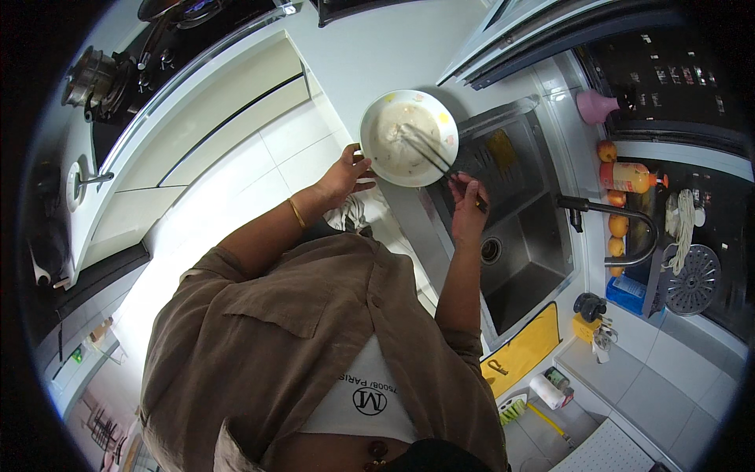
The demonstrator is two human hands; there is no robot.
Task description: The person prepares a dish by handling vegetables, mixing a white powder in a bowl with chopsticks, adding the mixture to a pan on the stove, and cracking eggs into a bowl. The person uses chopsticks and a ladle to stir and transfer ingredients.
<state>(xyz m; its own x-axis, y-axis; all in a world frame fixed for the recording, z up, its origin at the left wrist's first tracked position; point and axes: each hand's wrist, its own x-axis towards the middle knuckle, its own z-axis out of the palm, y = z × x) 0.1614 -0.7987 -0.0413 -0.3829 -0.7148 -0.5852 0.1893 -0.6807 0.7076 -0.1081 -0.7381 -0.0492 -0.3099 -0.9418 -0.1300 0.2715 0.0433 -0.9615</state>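
A white bowl [367,118] with a flower pattern inside its rim sits at the counter corner beside the sink. It holds a pale, thick batter-like mixture [392,141] with small dark flecks. My left hand [345,177] rests against the bowl's near left rim, thumb and fingers apart. Between the fingers of my right hand [470,203] is a pair of dark chopsticks [433,154]. Their far ends dip into the middle of the mixture, and those tips are partly hidden or blurred there.
On the right, a stainless steel sink [531,271] has a dark faucet [640,236] and a ribbed drain tray [478,138]. An open window sash [501,47] overhangs the counter [365,41]. Cooktop pots [91,76] stand far left. A yellow cutting board [525,351] leans beyond the sink.
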